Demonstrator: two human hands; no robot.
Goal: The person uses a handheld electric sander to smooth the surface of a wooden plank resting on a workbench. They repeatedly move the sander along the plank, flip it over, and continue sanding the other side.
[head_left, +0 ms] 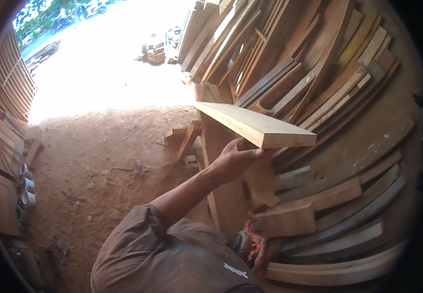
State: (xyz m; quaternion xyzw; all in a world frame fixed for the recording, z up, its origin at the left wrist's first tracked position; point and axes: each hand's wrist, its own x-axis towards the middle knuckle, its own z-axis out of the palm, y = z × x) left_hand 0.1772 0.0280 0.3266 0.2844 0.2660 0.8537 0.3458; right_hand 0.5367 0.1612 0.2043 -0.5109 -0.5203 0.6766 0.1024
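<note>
A pale wooden board (253, 121) is held up in front of me, one corner and its cut end toward me. My left hand (235, 157) is closed on its near edge, thumb at the side, the other fingers mostly hidden beneath the wood. Low down, close to my body, my right hand (261, 258) grips a red and black power tool (247, 241); its exact kind is hard to make out. Beside the tool lies a thick wooden block (289, 220). Under the board runs a long wooden bench (223, 188) with sawdust (264, 184) on it.
Stacked planks (348, 195) fill the right side, and more timber (221, 39) leans at the back. Wooden offcuts (188, 139) stand by the bench. Dusty ground (108, 171) stretches to the left, with several cans (27, 184) along the wall. Bright daylight enters from the far side.
</note>
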